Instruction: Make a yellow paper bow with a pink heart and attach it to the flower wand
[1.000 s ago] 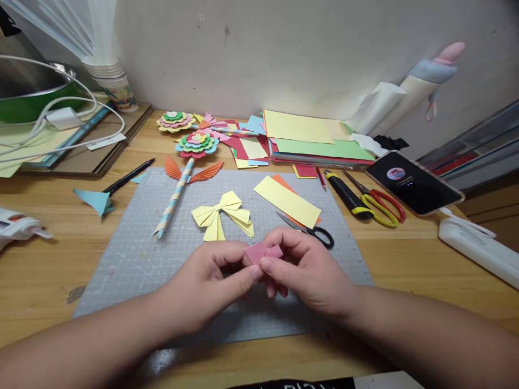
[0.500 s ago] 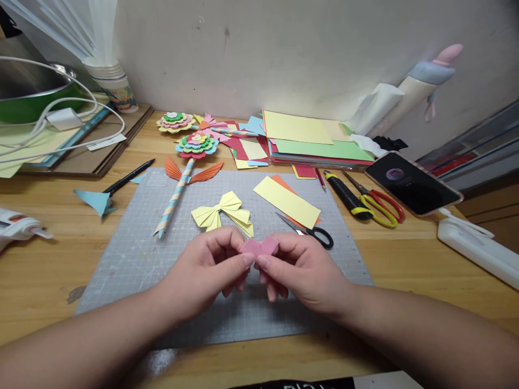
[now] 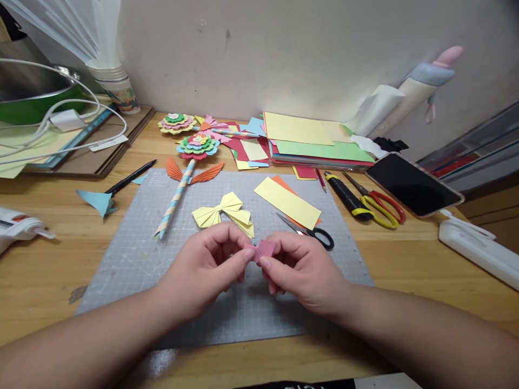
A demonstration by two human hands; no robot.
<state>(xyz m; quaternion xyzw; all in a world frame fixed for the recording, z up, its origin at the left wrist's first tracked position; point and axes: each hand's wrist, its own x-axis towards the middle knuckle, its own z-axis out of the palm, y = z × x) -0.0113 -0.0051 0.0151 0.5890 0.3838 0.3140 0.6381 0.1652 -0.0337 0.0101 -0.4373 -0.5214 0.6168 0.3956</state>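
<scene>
A small folded piece of pink paper is pinched between my two hands over the grey cutting mat. My left hand grips its left end between thumb and fingers. On the right end, the thumb and fingers of my right hand are closed; the fingertips behind the paper are partly hidden. Just beyond my hands lies a folded yellow paper bow. Black-handled scissors rest beyond my right hand, beside a yellow paper strip that lies over an orange one.
Two paper flowers with striped stems lie at the back left. A glue gun and a black pen are at left. Rightward are a cutter knife, red-yellow scissors and a phone. Stacked paper sits against the wall.
The pink paper has tilted slightly, and my left thumb now covers more of its left side. My fingers have shifted a little around it. The phone's screen has gone dark.
</scene>
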